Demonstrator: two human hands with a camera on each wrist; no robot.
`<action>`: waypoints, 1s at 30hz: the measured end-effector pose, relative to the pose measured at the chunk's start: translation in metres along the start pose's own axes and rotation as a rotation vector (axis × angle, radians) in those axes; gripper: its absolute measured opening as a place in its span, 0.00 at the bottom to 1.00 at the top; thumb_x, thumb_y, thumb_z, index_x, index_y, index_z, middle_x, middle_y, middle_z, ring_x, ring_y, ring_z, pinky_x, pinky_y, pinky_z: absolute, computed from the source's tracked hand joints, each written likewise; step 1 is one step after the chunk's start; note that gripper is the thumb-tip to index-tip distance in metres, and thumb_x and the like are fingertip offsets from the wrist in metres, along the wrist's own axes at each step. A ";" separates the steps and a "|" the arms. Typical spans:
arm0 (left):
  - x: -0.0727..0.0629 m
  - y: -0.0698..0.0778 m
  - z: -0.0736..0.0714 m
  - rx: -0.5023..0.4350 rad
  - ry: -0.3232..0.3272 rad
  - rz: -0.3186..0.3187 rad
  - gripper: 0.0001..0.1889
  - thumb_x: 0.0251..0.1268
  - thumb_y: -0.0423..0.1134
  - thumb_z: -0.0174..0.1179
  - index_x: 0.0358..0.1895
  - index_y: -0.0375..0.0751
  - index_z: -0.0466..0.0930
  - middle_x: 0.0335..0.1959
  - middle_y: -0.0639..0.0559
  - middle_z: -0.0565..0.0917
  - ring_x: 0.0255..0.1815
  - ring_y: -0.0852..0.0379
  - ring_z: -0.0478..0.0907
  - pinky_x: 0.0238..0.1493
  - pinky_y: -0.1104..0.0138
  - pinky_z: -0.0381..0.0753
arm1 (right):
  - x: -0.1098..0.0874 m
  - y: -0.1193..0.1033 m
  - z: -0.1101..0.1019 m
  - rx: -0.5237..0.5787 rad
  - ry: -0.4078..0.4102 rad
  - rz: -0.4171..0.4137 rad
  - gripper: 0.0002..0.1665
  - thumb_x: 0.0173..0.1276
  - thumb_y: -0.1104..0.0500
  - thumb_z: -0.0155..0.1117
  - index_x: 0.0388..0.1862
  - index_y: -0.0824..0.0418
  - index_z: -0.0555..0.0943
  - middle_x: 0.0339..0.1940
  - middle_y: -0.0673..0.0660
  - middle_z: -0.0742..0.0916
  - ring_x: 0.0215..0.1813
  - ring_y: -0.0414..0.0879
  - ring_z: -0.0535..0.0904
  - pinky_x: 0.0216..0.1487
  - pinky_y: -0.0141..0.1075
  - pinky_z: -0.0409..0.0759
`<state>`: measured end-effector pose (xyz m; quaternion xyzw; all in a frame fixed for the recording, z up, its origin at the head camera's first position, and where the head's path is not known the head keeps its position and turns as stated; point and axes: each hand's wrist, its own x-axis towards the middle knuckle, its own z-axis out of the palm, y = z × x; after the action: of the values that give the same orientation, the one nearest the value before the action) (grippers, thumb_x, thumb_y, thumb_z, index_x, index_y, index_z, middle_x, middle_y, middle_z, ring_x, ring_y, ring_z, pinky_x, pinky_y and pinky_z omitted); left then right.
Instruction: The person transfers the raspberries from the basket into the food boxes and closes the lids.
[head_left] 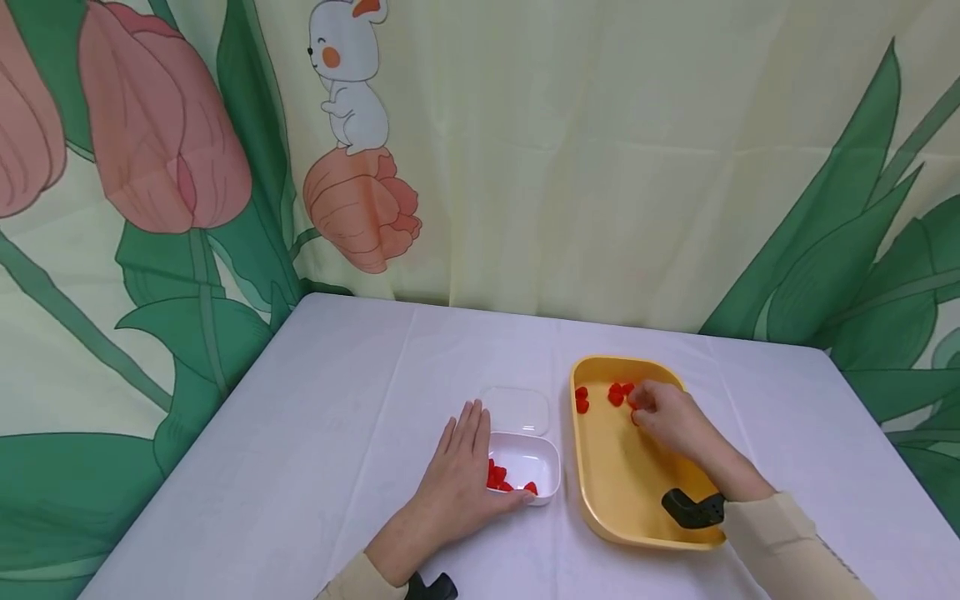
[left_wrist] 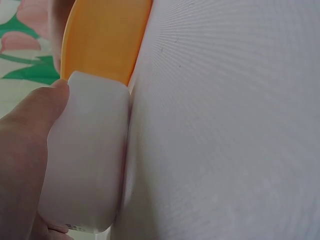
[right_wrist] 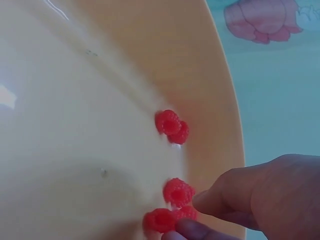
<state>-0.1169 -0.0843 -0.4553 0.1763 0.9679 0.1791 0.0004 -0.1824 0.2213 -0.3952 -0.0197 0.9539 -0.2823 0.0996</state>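
My left hand (head_left: 457, 479) lies along the left side of a small white box (head_left: 546, 458), fingers straight and pointing away, thumb on the near rim. In the left wrist view the thumb rests at the top edge of the box's outer wall. Inside the box are several red raspberries (head_left: 497, 475), partly hidden by the hand. My right hand (head_left: 670, 417) reaches into the yellow tray (head_left: 615, 492) near its far end. In the right wrist view its thumb and a finger close in on a raspberry (right_wrist: 188, 213) among several others (right_wrist: 169, 122) by the tray wall.
Behind the white box lies a clear lid (head_left: 516, 410) on the white-covered table (head_left: 315, 433). The tray's raised wall stands just right of the box. A patterned curtain (head_left: 570, 167) hangs along the table's far edge. Black wrist straps (head_left: 692, 510) show at both sleeves.
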 end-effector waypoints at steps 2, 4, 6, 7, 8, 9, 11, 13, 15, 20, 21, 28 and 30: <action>0.000 0.000 0.000 -0.002 -0.002 -0.004 0.61 0.51 0.77 0.57 0.79 0.36 0.48 0.82 0.43 0.49 0.83 0.45 0.43 0.81 0.49 0.50 | -0.001 0.000 0.000 0.003 -0.008 0.002 0.13 0.66 0.69 0.60 0.49 0.71 0.78 0.44 0.66 0.84 0.38 0.50 0.75 0.40 0.38 0.84; 0.000 0.000 0.000 -0.004 0.000 -0.004 0.61 0.51 0.76 0.56 0.79 0.36 0.48 0.82 0.43 0.49 0.83 0.45 0.43 0.81 0.49 0.49 | -0.001 -0.001 0.000 0.005 -0.014 0.006 0.13 0.66 0.68 0.60 0.49 0.71 0.78 0.44 0.66 0.84 0.37 0.49 0.75 0.39 0.37 0.84; 0.000 0.000 -0.001 -0.002 0.004 0.001 0.61 0.52 0.76 0.56 0.79 0.36 0.47 0.82 0.43 0.49 0.83 0.45 0.42 0.81 0.49 0.49 | -0.001 -0.002 -0.001 0.004 -0.016 0.006 0.13 0.67 0.68 0.60 0.49 0.71 0.78 0.44 0.65 0.83 0.37 0.49 0.75 0.39 0.37 0.83; 0.000 0.000 -0.001 -0.004 0.004 0.003 0.61 0.52 0.76 0.56 0.79 0.35 0.47 0.82 0.42 0.49 0.83 0.46 0.42 0.81 0.49 0.48 | -0.001 -0.002 -0.001 0.003 -0.017 0.007 0.13 0.67 0.68 0.60 0.49 0.71 0.78 0.44 0.65 0.83 0.37 0.49 0.75 0.39 0.36 0.83; 0.000 0.000 -0.001 -0.007 0.003 0.002 0.61 0.52 0.76 0.56 0.79 0.35 0.47 0.82 0.43 0.49 0.83 0.46 0.42 0.81 0.49 0.48 | -0.001 -0.002 -0.001 0.001 -0.018 0.009 0.13 0.67 0.68 0.60 0.49 0.71 0.78 0.44 0.65 0.83 0.37 0.49 0.75 0.39 0.36 0.83; 0.000 -0.001 -0.001 -0.009 0.000 0.001 0.61 0.52 0.76 0.56 0.79 0.35 0.47 0.82 0.42 0.49 0.83 0.46 0.42 0.81 0.49 0.48 | -0.001 -0.003 0.000 0.001 -0.020 0.012 0.13 0.67 0.68 0.60 0.49 0.70 0.77 0.44 0.65 0.83 0.38 0.49 0.75 0.38 0.36 0.83; 0.000 -0.001 -0.001 -0.010 -0.006 -0.002 0.61 0.52 0.77 0.56 0.79 0.35 0.47 0.82 0.42 0.49 0.83 0.45 0.42 0.81 0.49 0.48 | 0.000 -0.003 0.000 -0.001 -0.025 0.019 0.13 0.67 0.68 0.60 0.49 0.70 0.77 0.44 0.65 0.83 0.38 0.50 0.75 0.38 0.36 0.82; 0.000 0.000 -0.001 -0.013 -0.011 -0.006 0.61 0.51 0.77 0.56 0.79 0.36 0.47 0.82 0.43 0.49 0.83 0.45 0.42 0.81 0.49 0.48 | 0.001 -0.002 0.001 -0.006 -0.027 0.024 0.13 0.67 0.68 0.60 0.49 0.70 0.77 0.43 0.65 0.83 0.37 0.49 0.75 0.37 0.35 0.82; 0.000 0.000 0.000 -0.012 -0.014 -0.004 0.61 0.51 0.77 0.55 0.79 0.36 0.47 0.82 0.43 0.49 0.83 0.45 0.42 0.81 0.49 0.48 | 0.001 -0.002 0.002 -0.015 -0.024 0.027 0.13 0.66 0.68 0.61 0.49 0.70 0.77 0.43 0.65 0.83 0.37 0.50 0.75 0.37 0.35 0.82; 0.001 0.000 0.000 -0.016 -0.015 0.001 0.61 0.52 0.77 0.56 0.79 0.36 0.47 0.82 0.43 0.49 0.83 0.45 0.42 0.81 0.49 0.49 | 0.001 -0.002 0.002 -0.029 -0.012 0.024 0.13 0.65 0.69 0.61 0.48 0.70 0.77 0.43 0.65 0.83 0.39 0.51 0.75 0.40 0.38 0.84; 0.001 0.000 0.000 -0.017 -0.016 -0.001 0.61 0.52 0.76 0.56 0.79 0.36 0.47 0.82 0.43 0.49 0.83 0.45 0.42 0.81 0.49 0.49 | 0.001 -0.002 0.002 -0.028 -0.011 0.024 0.13 0.65 0.69 0.61 0.48 0.70 0.77 0.44 0.65 0.83 0.39 0.51 0.76 0.41 0.38 0.85; 0.001 -0.001 0.000 -0.028 -0.023 -0.013 0.61 0.51 0.76 0.57 0.79 0.37 0.48 0.82 0.43 0.49 0.83 0.45 0.42 0.81 0.49 0.49 | 0.003 -0.001 0.004 -0.019 -0.007 0.017 0.12 0.65 0.69 0.61 0.48 0.70 0.78 0.42 0.65 0.84 0.38 0.50 0.76 0.40 0.37 0.84; 0.001 -0.001 0.000 -0.034 -0.027 -0.015 0.60 0.51 0.76 0.57 0.79 0.37 0.48 0.82 0.43 0.50 0.83 0.45 0.42 0.81 0.49 0.49 | 0.003 0.000 0.005 -0.021 -0.007 0.014 0.12 0.65 0.69 0.61 0.47 0.70 0.78 0.41 0.64 0.84 0.37 0.50 0.75 0.40 0.37 0.84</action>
<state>-0.1183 -0.0849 -0.4553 0.1713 0.9660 0.1929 0.0179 -0.1847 0.2181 -0.4002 -0.0150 0.9566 -0.2713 0.1050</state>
